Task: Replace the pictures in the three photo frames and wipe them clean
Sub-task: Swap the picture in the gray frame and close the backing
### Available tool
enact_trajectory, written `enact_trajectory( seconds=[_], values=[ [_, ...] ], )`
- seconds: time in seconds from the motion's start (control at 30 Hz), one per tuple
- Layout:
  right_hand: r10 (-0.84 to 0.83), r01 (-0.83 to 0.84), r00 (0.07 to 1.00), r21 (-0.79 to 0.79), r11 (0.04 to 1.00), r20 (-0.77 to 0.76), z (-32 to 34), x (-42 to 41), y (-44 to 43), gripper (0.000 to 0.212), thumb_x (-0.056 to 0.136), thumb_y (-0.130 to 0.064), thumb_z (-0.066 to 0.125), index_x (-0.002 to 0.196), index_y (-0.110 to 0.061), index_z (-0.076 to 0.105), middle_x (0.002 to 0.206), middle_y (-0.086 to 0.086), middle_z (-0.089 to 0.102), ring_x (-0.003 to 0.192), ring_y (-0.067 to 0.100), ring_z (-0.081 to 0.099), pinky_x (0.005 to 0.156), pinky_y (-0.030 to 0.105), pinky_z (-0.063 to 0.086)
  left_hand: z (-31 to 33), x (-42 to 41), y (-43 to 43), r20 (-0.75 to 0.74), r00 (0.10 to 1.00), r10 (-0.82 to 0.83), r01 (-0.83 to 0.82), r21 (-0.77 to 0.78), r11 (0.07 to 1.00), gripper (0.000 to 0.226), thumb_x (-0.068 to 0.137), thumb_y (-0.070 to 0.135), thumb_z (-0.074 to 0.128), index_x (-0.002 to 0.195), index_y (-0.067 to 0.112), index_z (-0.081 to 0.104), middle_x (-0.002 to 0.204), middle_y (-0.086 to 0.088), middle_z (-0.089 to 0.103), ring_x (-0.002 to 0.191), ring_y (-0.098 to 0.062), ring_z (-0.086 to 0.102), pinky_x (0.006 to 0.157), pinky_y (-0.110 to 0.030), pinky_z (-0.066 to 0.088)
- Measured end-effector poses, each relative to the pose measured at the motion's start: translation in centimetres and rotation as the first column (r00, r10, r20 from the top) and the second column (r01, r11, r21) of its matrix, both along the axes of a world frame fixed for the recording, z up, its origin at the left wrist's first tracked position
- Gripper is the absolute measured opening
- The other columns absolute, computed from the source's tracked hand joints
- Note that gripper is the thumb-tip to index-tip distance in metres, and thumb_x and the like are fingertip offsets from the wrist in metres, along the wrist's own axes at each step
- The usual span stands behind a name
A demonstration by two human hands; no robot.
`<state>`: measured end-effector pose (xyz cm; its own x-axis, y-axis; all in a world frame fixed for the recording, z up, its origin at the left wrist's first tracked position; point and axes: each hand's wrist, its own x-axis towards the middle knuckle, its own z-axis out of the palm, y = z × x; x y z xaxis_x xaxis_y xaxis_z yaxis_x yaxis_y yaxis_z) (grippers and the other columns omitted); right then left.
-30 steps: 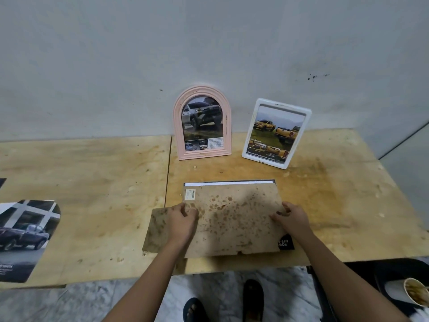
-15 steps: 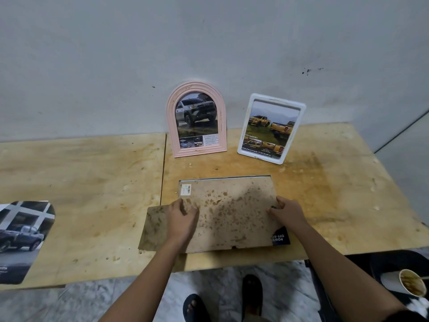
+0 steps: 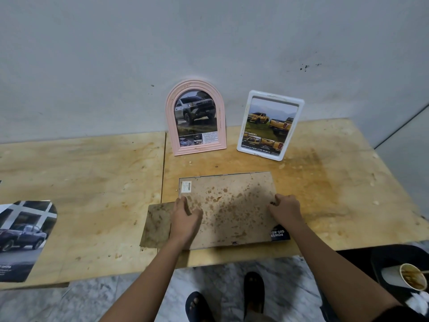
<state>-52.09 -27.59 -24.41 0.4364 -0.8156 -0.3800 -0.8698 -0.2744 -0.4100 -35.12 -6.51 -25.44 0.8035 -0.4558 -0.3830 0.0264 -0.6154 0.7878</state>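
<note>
A person stands at a plywood worktop (image 3: 92,182) set against a grey wall (image 3: 209,43), seen from above, looking down over both bare forearms. A rectangular frame (image 3: 227,176) lies face down near the front edge, its spotted brown backing board (image 3: 232,210) facing up, with a small barcode label (image 3: 186,186) in the far left corner. The left hand (image 3: 185,217) rests on the board's left edge, fingers fairly straight and pressing down, gripping nothing. The right hand (image 3: 284,211) is at the frame's right edge; its grip is curled, fingertips pinching that edge.

A second stained brown sheet (image 3: 157,225) sticks out from under the frame on the left. The corner of a blue printed picture (image 3: 281,234) pokes out at the near right.

Behind, a pink arched frame (image 3: 171,126) and a white frame (image 3: 276,96) lean upright against the wall, each showing pickup trucks. A loose arch-shaped truck picture (image 3: 23,238) lies flat at the worktop's far left. A stained paper cup (image 3: 413,276) sits low on the right, off the worktop.
</note>
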Motion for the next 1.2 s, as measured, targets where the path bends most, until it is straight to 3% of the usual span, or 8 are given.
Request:
enact_trajectory(
  seconds=[0.03, 0.1, 0.23, 0.37, 0.5, 0.63, 0.93, 1.2],
  values=[
    [0.016, -0.016, 1.0, -0.01, 1.0, -0.008, 0.0, -0.1, 0.2, 0.018, 0.089, -0.024, 0.054, 0.101, -0.012, 0.06, 0.115, 0.017, 0.044, 0.11, 0.034, 0.042, 0.087, 0.035, 0.042, 0.0, 0.0, 0.0, 0.008, 1.0, -0.018, 0.018, 0.014, 1.0, 0.071, 0.083, 0.031, 0.063, 0.144, 0.01, 0.031, 0.149, -0.01, 0.033, 0.135, -0.027, 0.035, 0.11, -0.047, 0.035],
    [0.028, -0.028, 1.0, -0.015, 0.999, -0.008, 0.0, -0.3, 0.5, 0.04, 0.09, -0.025, 0.053, 0.128, -0.011, 0.053, 0.124, 0.016, 0.042, 0.116, 0.032, 0.04, 0.093, 0.038, 0.042, 0.0, -0.1, 0.0, 0.037, 0.998, -0.052, 0.05, 0.049, 0.998, 0.071, 0.085, 0.033, 0.061, 0.144, 0.01, 0.03, 0.152, -0.009, 0.027, 0.137, -0.028, 0.031, 0.111, -0.047, 0.032],
    [0.172, -0.167, 0.985, -0.127, 0.978, 0.023, 0.1, -0.8, 1.5, 0.052, 0.087, -0.028, 0.06, 0.135, -0.013, 0.046, 0.134, 0.011, 0.04, 0.122, 0.026, 0.037, 0.096, 0.038, 0.044, -0.2, -0.7, 0.4, 0.223, 0.959, -0.177, 0.144, 0.157, 0.977, 0.073, 0.089, 0.038, 0.055, 0.148, 0.011, 0.022, 0.158, -0.002, 0.008, 0.144, -0.023, 0.012, 0.115, -0.039, 0.02],
    [0.443, -0.444, 0.892, 0.006, 0.896, -0.087, 0.0, -0.7, 2.9, 0.077, 0.088, -0.051, 0.052, 0.15, -0.025, 0.013, 0.158, 0.002, 0.0, 0.145, 0.025, -0.002, 0.116, 0.045, 0.015, -1.0, -1.1, 0.8, 0.302, 0.811, -0.501, 0.402, 0.333, 0.853, 0.08, 0.09, 0.05, 0.048, 0.151, 0.017, 0.008, 0.159, -0.004, -0.005, 0.146, -0.021, -0.007, 0.117, -0.039, 0.007],
    [0.539, -0.529, 0.811, 0.105, 0.842, -0.229, -0.5, 0.0, 3.7, 0.094, 0.082, -0.071, 0.041, 0.149, -0.029, -0.01, 0.154, 0.007, -0.027, 0.141, 0.028, -0.024, 0.114, 0.048, -0.008, -1.8, -1.5, 0.8, 0.228, 0.728, -0.646, 0.497, 0.473, 0.727, 0.102, 0.073, 0.082, 0.022, 0.15, 0.021, -0.006, 0.152, -0.006, -0.027, 0.138, -0.022, -0.029, 0.115, -0.043, -0.009],
    [0.534, -0.518, 0.805, 0.131, 0.845, -0.258, -1.0, 0.4, 4.0, 0.103, 0.076, -0.078, 0.04, 0.148, -0.028, -0.015, 0.15, 0.009, -0.034, 0.138, 0.031, -0.03, 0.113, 0.051, -0.012, -2.6, -1.3, 1.0, 0.255, 0.684, -0.684, 0.495, 0.526, 0.691, 0.121, 0.052, 0.093, -0.007, 0.149, 0.022, -0.011, 0.145, -0.007, -0.034, 0.134, -0.022, -0.034, 0.114, -0.042, -0.013],
    [0.497, -0.493, 0.822, 0.091, 0.865, -0.278, -0.6, 1.0, 3.9, 0.11, 0.069, -0.078, 0.053, 0.149, -0.031, -0.006, 0.156, 0.007, -0.019, 0.143, 0.032, -0.016, 0.116, 0.052, -0.001, -3.0, -0.9, 0.9, 0.279, 0.645, -0.711, 0.494, 0.558, 0.667, 0.11, 0.054, 0.09, -0.014, 0.141, 0.023, -0.024, 0.148, -0.007, -0.034, 0.136, -0.023, -0.034, 0.111, -0.039, -0.017],
    [0.588, -0.519, 0.748, 0.282, 0.807, -0.306, -0.8, 1.4, 3.8, 0.112, 0.077, -0.075, 0.045, 0.142, -0.024, -0.03, 0.14, 0.011, -0.048, 0.128, 0.035, -0.044, 0.11, 0.056, -0.017, -3.9, -0.8, 1.0, 0.294, 0.597, -0.747, 0.476, 0.619, 0.624, 0.11, 0.062, 0.087, -0.016, 0.145, 0.014, -0.02, 0.148, -0.01, -0.032, 0.138, -0.03, -0.03, 0.111, -0.037, -0.024]
  ],
)
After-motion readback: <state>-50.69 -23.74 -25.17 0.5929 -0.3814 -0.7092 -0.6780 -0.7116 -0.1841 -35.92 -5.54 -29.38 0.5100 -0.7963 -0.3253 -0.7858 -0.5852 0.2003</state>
